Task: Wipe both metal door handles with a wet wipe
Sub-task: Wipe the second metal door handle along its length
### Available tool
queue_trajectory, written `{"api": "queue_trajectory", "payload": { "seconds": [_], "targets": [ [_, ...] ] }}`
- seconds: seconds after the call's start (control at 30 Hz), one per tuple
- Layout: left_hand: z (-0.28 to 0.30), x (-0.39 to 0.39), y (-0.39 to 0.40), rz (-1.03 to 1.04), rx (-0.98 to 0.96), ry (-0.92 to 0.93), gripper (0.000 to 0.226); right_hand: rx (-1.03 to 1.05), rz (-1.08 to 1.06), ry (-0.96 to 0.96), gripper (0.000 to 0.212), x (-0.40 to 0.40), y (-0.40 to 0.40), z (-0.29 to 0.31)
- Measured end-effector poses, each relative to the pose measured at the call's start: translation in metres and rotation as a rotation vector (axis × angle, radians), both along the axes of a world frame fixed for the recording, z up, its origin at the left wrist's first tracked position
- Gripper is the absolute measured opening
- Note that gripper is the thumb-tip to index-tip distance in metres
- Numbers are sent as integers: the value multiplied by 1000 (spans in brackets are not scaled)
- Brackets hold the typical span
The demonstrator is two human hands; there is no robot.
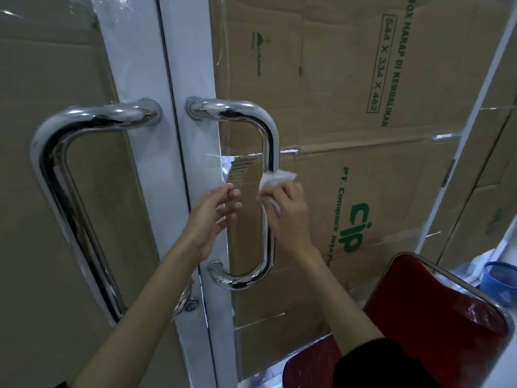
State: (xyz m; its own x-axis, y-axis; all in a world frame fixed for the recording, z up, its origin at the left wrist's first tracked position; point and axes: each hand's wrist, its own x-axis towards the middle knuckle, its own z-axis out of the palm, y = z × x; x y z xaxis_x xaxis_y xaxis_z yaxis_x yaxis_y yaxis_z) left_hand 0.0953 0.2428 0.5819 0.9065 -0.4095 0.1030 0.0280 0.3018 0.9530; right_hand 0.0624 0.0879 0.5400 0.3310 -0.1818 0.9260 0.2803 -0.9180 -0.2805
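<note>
Two polished metal D-shaped handles are fixed to a white-framed double glass door. The left handle [53, 169] is on the left leaf, the right handle [267, 130] on the right leaf. My right hand [288, 211] grips a crumpled white wet wipe [275, 177] against the upright bar of the right handle, about mid-height. My left hand [215, 211] hovers just left of that bar with fingers relaxed and spread, holding nothing. The bar's middle is hidden behind my right hand and the wipe.
Brown cardboard with green print [355, 225] covers the glass behind both leaves. A red chair with a metal frame [436, 309] stands close at the lower right. A blue plastic basket [500, 278] sits on the floor at the far right. A keyhole [191, 305] sits below the left hand.
</note>
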Motion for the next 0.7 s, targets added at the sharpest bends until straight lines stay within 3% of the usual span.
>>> {"api": "queue_trajectory", "payload": {
  "seconds": [0.13,0.2,0.3,0.43,0.6,0.7],
  "targets": [
    [-3,3,7,26,50,-15,28,-83,51,109,5,-8,-6,-36],
    [-3,2,5,16,59,-10,27,12,107,140,8,-7,-7,-25],
    [-2,-1,0,-5,58,-2,24,204,163,26,11,-2,-4,4],
    [-4,-3,-1,-19,54,-1,27,232,196,36,20,2,5,1],
    [-8,-2,5,-2,56,9,31,671,314,102,45,-6,26,-40],
    [-4,-4,3,6,77,-26,31,805,320,260,29,-6,21,-46]
  ]
}}
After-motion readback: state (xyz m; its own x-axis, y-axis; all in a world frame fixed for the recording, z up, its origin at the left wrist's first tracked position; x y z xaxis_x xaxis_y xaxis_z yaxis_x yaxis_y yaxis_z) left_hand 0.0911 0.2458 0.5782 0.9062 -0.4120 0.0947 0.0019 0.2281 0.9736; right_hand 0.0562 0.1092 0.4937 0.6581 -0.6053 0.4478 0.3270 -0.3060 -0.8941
